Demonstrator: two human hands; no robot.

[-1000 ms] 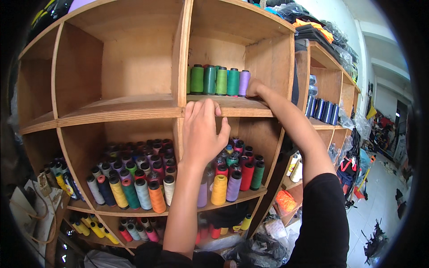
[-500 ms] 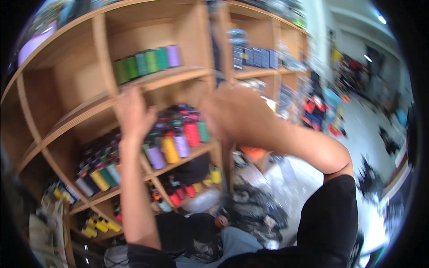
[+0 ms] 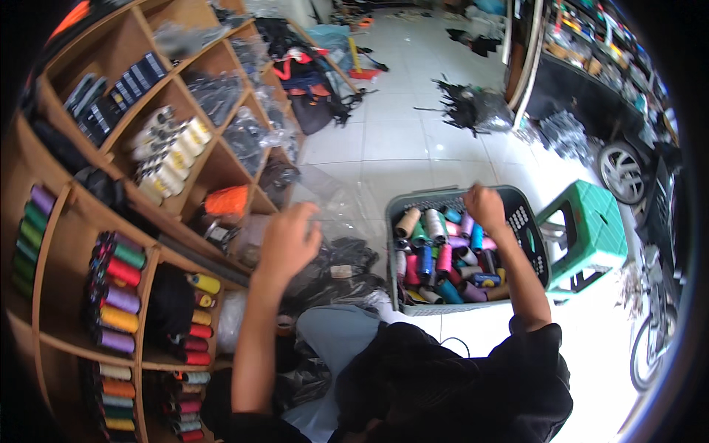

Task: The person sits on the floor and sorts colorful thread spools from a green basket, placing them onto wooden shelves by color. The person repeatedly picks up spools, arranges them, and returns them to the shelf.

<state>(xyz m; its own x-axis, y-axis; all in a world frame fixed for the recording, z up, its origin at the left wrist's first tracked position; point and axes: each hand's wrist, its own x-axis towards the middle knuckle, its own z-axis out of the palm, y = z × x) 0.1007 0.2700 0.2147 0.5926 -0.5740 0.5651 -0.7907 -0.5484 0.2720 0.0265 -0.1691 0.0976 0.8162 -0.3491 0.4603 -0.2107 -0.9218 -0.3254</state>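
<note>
My left hand hangs in the air beside the shelf unit, its fingers loosely bent and apart, with no object visible in it. My right hand is over the far right part of a grey plastic basket, its fingers curled closed; whatever they hold, if anything, is hidden. Many thread spools lie jumbled in the basket, among them a tan spool, a white spool and a blue spool.
Wooden shelves on the left hold rows of coloured spools. Black plastic bags lie on the floor by the shelves. A green stool stands right of the basket, with a motorcycle wheel beyond it.
The view has swung right from the shelves to the basket and floor. My hands have come away from the shelf fronts; the right is now above the basket.
</note>
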